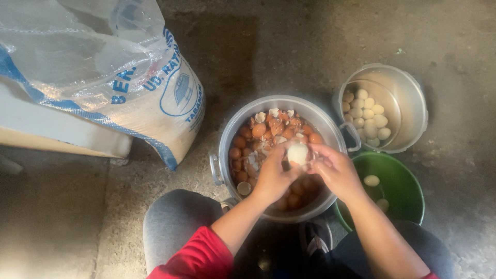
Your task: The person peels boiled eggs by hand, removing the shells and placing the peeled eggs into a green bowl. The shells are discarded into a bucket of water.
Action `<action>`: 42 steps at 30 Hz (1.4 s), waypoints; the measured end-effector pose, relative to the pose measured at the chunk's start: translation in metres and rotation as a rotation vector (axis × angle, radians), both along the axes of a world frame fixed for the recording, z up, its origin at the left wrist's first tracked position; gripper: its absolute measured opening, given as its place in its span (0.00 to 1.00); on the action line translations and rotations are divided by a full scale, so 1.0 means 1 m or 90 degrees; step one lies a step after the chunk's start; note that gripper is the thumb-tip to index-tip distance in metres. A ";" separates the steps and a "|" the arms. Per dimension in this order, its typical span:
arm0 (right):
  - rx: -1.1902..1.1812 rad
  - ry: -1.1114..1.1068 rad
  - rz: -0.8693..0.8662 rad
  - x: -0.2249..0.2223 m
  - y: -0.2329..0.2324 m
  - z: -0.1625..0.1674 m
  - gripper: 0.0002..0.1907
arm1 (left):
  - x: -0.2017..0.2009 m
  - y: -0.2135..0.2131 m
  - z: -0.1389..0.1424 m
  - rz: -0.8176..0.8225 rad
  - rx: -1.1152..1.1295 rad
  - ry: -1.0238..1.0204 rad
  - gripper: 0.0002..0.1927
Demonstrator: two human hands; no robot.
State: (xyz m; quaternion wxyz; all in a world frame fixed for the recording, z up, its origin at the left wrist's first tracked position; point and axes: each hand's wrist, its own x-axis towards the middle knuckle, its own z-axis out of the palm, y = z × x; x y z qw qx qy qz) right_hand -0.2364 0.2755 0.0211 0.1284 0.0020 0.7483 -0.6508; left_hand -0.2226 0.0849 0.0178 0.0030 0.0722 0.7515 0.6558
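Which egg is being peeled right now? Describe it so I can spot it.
Find the big metal pot of brown eggs and shell bits at the centre. Above its near half, the left hand and right hand meet around one egg. It alone is bare white, unlike the brown eggs below it.

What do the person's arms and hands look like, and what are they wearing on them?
Both hands are bare: no gloves, rings or watch show on the left hand or the right hand. The forearms are uncovered too. A short red fabric sleeve covers the left upper arm, and only a sliver of red shows at the right arm by the frame's bottom edge.
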 end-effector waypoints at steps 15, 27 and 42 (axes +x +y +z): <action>0.134 0.060 0.013 0.003 0.004 0.008 0.27 | -0.001 -0.004 0.000 -0.058 0.076 -0.068 0.29; 0.185 0.187 0.070 -0.001 0.012 0.014 0.25 | -0.006 -0.001 -0.019 -0.112 0.309 -0.206 0.28; 0.048 0.049 -0.033 -0.013 0.022 -0.011 0.17 | -0.014 -0.013 -0.006 -0.181 0.510 -0.380 0.36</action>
